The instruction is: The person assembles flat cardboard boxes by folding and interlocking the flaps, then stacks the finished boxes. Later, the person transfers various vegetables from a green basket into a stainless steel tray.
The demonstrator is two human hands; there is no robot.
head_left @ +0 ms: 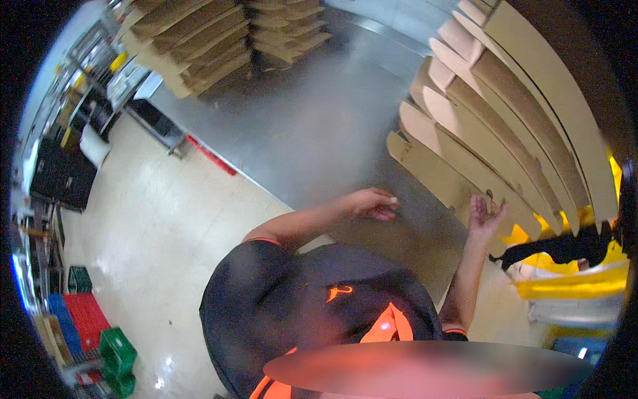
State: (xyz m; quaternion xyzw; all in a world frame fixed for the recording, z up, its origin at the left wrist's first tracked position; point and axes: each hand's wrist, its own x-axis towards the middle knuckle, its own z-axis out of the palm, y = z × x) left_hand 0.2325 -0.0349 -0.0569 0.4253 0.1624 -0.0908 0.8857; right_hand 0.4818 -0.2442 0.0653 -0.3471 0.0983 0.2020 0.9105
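My left hand (373, 203) is held in front of my body over the dark grey surface, its fingers loosely bent and apart, with nothing visible in it. Farther right, my right hand (487, 215) is raised with spread fingers at the lower side of a stack of brown cardboard trays (458, 181). Its fingertips are beside a small hole in the lowest tray; whether they touch the cardboard I cannot tell. The stacked trays have curved, rounded side flaps and lean up toward the upper right.
More cardboard trays (206, 50) are stacked at the far left of the grey metal surface (266, 126). A red strip (211, 155) lies along its left edge. Green crates (118, 356) and a red crate (86, 319) stand lower left. Yellow material (571, 287) and a black shape (555, 251) are at right.
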